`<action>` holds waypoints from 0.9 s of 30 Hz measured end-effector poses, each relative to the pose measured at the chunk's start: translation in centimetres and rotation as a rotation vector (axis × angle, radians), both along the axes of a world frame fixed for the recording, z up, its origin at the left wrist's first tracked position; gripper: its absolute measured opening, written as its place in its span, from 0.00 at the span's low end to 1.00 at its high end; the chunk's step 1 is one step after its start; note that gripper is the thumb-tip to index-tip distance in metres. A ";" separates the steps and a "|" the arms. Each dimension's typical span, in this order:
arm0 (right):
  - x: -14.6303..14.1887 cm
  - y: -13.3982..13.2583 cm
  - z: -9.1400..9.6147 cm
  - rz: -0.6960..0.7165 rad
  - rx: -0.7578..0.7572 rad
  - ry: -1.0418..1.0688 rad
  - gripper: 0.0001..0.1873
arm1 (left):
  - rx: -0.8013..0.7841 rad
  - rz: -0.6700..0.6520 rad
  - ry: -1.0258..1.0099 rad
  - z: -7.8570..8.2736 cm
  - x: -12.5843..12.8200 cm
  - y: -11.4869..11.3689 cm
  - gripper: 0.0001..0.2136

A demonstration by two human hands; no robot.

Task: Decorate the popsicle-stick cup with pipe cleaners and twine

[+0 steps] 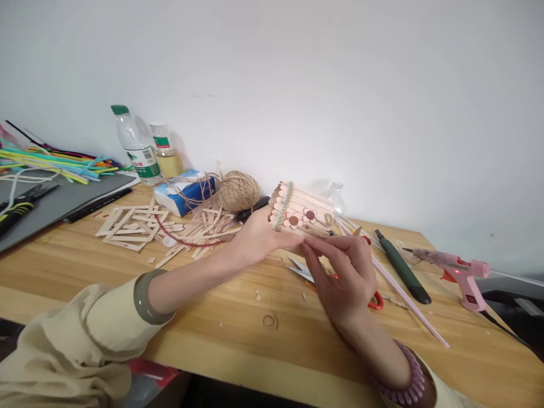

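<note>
A small craft piece made of popsicle sticks [301, 199] is raised above the table, lying on its side with flower shapes and a glittery band along one end. My left hand [264, 235] grips it from the left, the thumb along its near edge. The fingers of my right hand [346, 272] are pinched together at that near edge, close to the left thumb. Whatever sits between those fingertips is too small to make out. Below and behind the right hand lie scissors [377, 301] with red-orange handles, partly hidden by it.
A pink glue gun [465, 276] with a lit red light and a green cutter [402, 266] lie at right. Twine [239, 191], loose popsicle sticks [127, 226], a tissue pack [182, 192], and a bottle [138, 148] stand left. Pliers [23, 207] and pipe cleaners [55, 161] are far left.
</note>
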State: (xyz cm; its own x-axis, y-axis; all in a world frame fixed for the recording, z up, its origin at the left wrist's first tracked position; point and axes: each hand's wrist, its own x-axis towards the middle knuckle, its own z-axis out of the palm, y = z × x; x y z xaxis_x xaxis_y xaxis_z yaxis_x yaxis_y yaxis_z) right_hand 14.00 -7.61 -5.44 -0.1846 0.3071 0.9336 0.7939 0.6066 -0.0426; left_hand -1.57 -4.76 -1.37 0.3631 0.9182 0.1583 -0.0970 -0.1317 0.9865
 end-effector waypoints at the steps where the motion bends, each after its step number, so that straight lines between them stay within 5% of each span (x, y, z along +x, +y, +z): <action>1: 0.0 0.0 0.0 0.004 0.003 -0.010 0.14 | -0.005 0.007 -0.009 -0.1 0.1 0.0 0.15; 11: 0.3 -0.4 0.4 0.095 -0.052 0.021 0.14 | 0.026 0.046 -0.031 -0.5 0.0 -0.3 0.14; 17: 2.7 -1.5 1.9 -0.017 -0.140 0.271 0.09 | 0.062 0.128 0.005 -0.2 -0.2 0.0 0.15; 27: 5.3 -3.9 -2.0 -0.105 -0.545 -0.402 0.08 | 0.038 0.233 0.047 -0.5 -0.4 0.6 0.12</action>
